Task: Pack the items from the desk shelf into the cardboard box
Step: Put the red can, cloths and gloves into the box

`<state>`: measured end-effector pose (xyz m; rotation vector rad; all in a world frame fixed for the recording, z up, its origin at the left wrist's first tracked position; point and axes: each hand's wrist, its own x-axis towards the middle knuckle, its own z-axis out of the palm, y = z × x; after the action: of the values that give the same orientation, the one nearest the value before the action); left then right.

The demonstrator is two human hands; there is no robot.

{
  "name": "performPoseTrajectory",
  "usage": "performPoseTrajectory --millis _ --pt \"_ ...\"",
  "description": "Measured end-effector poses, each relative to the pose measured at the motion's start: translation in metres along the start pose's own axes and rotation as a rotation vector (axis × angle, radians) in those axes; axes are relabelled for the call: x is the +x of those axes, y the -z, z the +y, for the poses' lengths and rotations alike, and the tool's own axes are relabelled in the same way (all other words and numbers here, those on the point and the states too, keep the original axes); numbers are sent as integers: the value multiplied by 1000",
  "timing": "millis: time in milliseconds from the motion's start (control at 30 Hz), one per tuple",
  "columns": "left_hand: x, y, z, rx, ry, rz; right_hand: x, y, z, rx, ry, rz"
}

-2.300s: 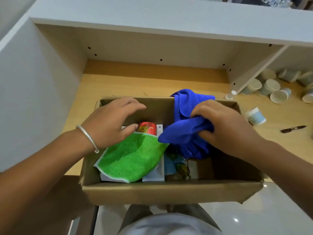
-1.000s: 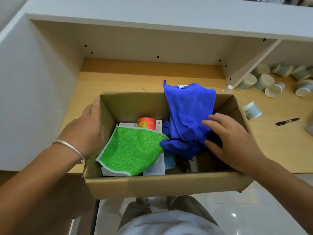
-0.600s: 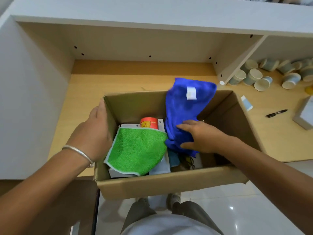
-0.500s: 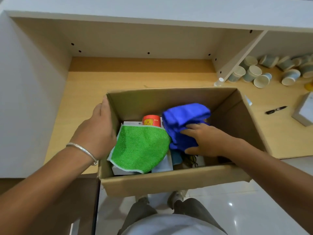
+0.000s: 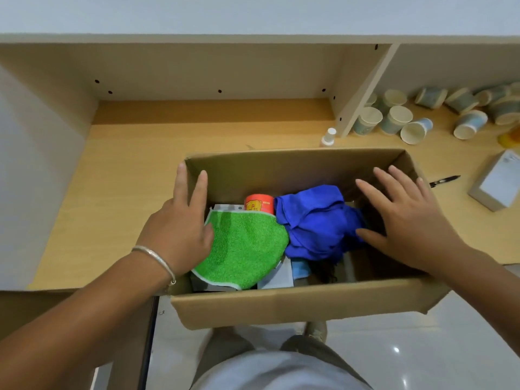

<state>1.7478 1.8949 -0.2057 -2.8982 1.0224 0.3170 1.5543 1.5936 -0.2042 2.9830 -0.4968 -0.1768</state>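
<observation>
The open cardboard box (image 5: 295, 306) sits at the desk's front edge, partly overhanging it. Inside lie a green cloth (image 5: 247, 246), a crumpled blue cloth (image 5: 315, 220), a red can (image 5: 258, 203) and flat white packets (image 5: 277, 278) underneath. My left hand (image 5: 180, 229) grips the box's left wall, fingers over the rim and thumb touching the green cloth. My right hand (image 5: 405, 218) hovers over the box's right side with fingers spread, thumb beside the blue cloth, holding nothing. The shelf bay (image 5: 213, 108) behind the box holds nothing.
Several paper cups (image 5: 399, 119) lie and stand at the back right. A small white bottle (image 5: 328, 137) stands by the shelf divider. A black pen (image 5: 444, 181) and a white box (image 5: 498, 181) lie on the desk to the right.
My right hand pushed the blue cloth down into the box, then let go and opened over the right side. My left hand stays on the left wall.
</observation>
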Motion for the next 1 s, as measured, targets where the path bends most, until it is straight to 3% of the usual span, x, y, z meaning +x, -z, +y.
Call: performPoseTrajectory --millis 500,733,1000 --pt "-8 -8 152 -36 10 25 -46 -28 144 85 23 -53" --pt "14 8 154 -142 27 109 -26 -12 158 140 34 0" --pt "126 46 161 -248 -116 215 42 25 157 209 14 -33"
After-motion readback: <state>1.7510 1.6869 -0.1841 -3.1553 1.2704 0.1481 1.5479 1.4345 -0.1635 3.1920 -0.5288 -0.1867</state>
